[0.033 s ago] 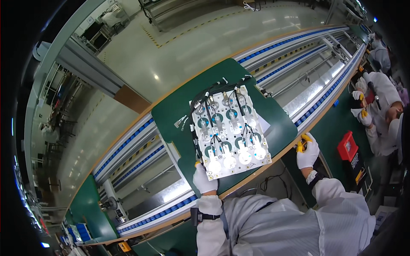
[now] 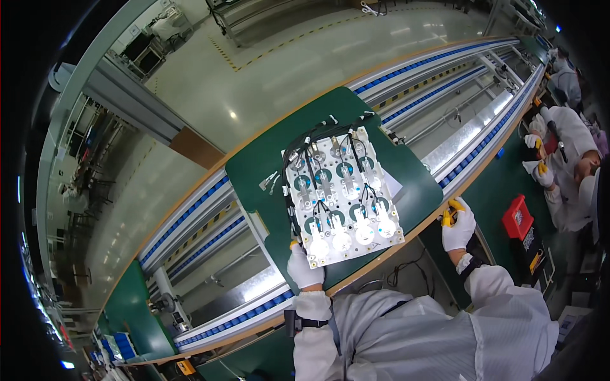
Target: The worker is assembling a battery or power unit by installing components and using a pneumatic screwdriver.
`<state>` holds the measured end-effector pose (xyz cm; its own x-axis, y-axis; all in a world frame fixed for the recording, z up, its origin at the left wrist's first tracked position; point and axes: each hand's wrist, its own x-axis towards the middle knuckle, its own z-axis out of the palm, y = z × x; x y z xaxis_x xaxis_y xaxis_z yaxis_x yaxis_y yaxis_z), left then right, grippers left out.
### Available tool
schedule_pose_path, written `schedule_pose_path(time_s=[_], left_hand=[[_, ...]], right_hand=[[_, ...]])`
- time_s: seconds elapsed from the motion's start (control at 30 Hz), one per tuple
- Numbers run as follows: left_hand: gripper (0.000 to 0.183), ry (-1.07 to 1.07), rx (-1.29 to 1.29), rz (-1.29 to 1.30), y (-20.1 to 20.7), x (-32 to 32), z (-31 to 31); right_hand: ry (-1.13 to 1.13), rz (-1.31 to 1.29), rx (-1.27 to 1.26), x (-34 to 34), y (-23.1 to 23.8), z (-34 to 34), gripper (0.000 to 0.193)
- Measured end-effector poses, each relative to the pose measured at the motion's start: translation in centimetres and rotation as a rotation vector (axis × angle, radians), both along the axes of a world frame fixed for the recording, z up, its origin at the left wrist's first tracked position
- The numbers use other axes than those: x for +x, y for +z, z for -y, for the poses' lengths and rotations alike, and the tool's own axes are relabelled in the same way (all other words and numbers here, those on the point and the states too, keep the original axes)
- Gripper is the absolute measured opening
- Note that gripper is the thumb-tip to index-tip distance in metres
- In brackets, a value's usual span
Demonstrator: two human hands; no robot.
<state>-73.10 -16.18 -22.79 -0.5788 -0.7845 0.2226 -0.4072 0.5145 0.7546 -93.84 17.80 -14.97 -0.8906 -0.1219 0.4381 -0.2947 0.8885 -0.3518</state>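
Evidently, cables [image 2: 308,141] are spanning the white plate [image 2: 345,198] beyond the left hand [image 2: 306,267], which is touching it; connectors [image 2: 268,182] are lying loose, apparently unjoined. Right hand [image 2: 459,230] is resting curled by the desk [image 2: 254,162]; grips unclear.

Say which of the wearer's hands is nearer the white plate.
Left. The left hand is at the plate's near left corner; the right hand is apart from it, off to the right.
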Motion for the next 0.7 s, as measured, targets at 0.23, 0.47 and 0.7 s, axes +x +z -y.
schedule_pose_path(time_s=[0.23,0.47,0.7], left_hand=[[0.023,0.078,0.137,-0.115,0.2,0.5,0.0],[0.026,0.135,0.134,0.042,1.6,0.2,0.2],[0.031,0.133,-0.052,0.166,3.1,-0.4,-0.5]], right_hand=[[0.018,-0.011,-0.024,0.0,-0.2,0.3,0.020],[0.082,0.013,-0.042,0.3,-0.1,0.2,0.030],[0.106,0.020,-0.066,0.4,-0.7,-0.7,0.034]])
